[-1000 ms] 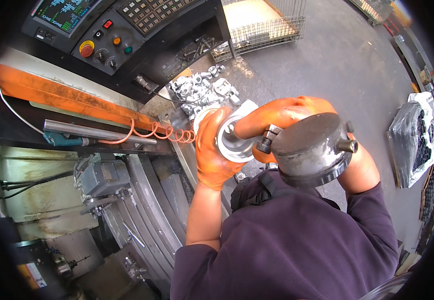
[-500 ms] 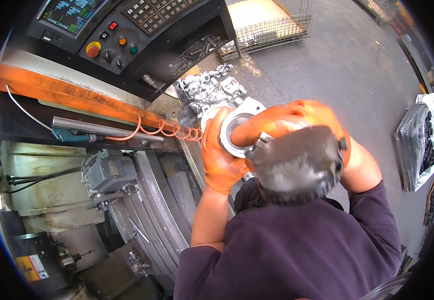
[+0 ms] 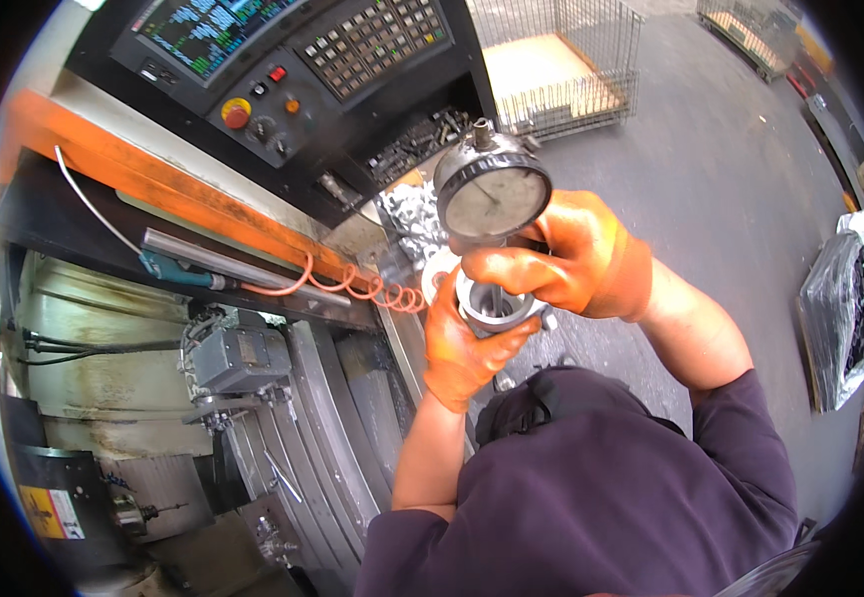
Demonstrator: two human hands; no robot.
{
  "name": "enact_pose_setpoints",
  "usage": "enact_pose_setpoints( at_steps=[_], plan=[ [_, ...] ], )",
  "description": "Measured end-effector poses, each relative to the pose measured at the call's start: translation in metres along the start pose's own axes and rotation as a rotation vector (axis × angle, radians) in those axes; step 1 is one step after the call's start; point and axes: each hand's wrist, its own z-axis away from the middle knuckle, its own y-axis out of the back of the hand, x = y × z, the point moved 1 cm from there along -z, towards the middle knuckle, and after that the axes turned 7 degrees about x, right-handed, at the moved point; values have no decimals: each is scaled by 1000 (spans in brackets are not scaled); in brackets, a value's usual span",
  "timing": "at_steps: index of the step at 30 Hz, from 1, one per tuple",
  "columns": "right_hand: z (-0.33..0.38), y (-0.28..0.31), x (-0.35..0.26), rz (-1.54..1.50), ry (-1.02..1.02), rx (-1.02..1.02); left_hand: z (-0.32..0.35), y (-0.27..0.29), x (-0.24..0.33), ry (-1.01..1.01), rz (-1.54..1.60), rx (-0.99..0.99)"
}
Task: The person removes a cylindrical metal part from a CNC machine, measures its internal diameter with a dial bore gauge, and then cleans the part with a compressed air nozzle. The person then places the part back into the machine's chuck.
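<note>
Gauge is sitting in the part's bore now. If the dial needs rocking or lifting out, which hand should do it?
Probably the right hand: it already grips the dial gauge just below its face. The left hand cradles the metal part from underneath, so it is better left steadying that.

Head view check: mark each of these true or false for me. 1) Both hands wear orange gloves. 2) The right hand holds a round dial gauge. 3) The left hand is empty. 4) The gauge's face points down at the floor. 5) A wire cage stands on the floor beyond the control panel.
1) True: the left hand and right hand are both in orange gloves.
2) True: it grips the dial gauge just below the dial.
3) False: it cradles a grey metal part.
4) False: the face is turned up toward the camera.
5) True: the wire cage stands past the control panel.
</note>
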Motion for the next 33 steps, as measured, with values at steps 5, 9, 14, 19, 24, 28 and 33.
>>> enact_pose_setpoints(
  at_steps=[5, 9, 14, 19, 24, 28, 33],
  plan=[
    [-8, -1, 9, -80, -405, -54, -2, -1, 3, 98, -47, -8],
    [-11, -2, 11, -288, -701, -17, -4, -1, -4, 82, -10, 19],
    [-11, 2, 16, -228, -510, -32, -9, -2, -5, 83, -38, -9],
    [-16, 4, 15, -333, -685, -36, -9, -10, 2, 111, -19, 4],
    [-14, 3, 19, -262, -638, -22, -10, -6, -1, 146, -32, -26],
    [-16, 2, 19, -261, -725, -10, -13, -12, 4, 103, -15, 12],
    [-16, 3, 16, -261, -728, -25, -13, -8, 2, 62, -10, 1]
  ],
)
